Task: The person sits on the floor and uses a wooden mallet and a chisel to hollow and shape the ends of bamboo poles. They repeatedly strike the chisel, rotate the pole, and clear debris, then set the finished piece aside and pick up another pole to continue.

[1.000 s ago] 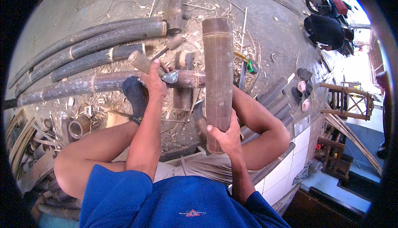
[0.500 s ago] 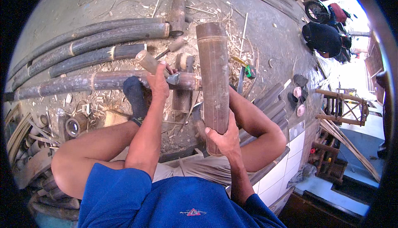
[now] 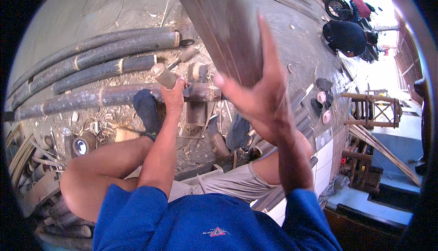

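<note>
Left fingers [image 3: 181,83] around wooden handle [image 3: 163,75], right fingers [image 3: 270,46] on raised bamboo [image 3: 223,27]

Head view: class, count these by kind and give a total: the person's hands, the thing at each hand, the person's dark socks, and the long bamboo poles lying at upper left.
Hands (left hand, right hand): 2
Wooden-handled tool, left hand: 1
Thick bamboo piece, right hand: 1
Dark socks: 2
Long bamboo poles: 4
Total: 10

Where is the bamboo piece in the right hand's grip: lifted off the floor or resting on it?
Lifted: the bamboo piece is in the right hand's grip, looming large near the camera and hiding part of the floor.
</note>
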{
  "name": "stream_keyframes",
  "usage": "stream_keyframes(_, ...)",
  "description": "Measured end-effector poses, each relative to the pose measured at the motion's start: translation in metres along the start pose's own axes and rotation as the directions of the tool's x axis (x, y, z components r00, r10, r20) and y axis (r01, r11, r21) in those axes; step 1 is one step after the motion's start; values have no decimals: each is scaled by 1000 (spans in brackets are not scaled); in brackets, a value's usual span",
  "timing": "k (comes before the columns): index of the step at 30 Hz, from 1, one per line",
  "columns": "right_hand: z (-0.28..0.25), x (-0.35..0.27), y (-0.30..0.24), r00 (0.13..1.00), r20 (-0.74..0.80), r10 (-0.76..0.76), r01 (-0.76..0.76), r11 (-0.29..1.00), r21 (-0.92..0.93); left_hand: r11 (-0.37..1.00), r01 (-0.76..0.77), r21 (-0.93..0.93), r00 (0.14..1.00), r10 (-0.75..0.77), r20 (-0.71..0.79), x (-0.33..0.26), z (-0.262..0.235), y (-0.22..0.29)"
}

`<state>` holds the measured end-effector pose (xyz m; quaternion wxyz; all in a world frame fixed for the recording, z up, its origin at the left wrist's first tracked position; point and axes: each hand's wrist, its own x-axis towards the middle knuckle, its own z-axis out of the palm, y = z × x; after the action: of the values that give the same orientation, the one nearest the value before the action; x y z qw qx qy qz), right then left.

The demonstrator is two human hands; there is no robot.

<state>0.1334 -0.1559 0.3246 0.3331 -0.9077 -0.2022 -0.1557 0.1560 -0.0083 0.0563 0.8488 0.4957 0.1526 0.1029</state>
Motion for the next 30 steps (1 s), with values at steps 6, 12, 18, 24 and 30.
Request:
stream_keyframes(6, 16, 48, -22, 728, 652, 211, 221, 828, -516, 991, -128, -23, 992, 128, -18, -5, 7, 11)
stream_keyframes(12, 20, 91, -46, 860, 488, -145, 350, 865, -360, 996, 47, -70, 998, -44, 38, 4, -8, -12)
stream_keyframes(18, 57, 124, -69, 867, -134, -480, 494, 861, 117, 998, 29, -60, 1000, -29, 4, 5, -6, -14)
stream_keyframes(24, 26, 78, -37, 626, 780, -32, 470, 813, -344, 968, -239, 74, 952, 248, -178, 7, 7, -6)
stream_keyframes(30, 57, 156, -84, 729, -9, -685, 676, 721, -148, 994, 105, 32, 992, -102, -78, -1, -5, -5)
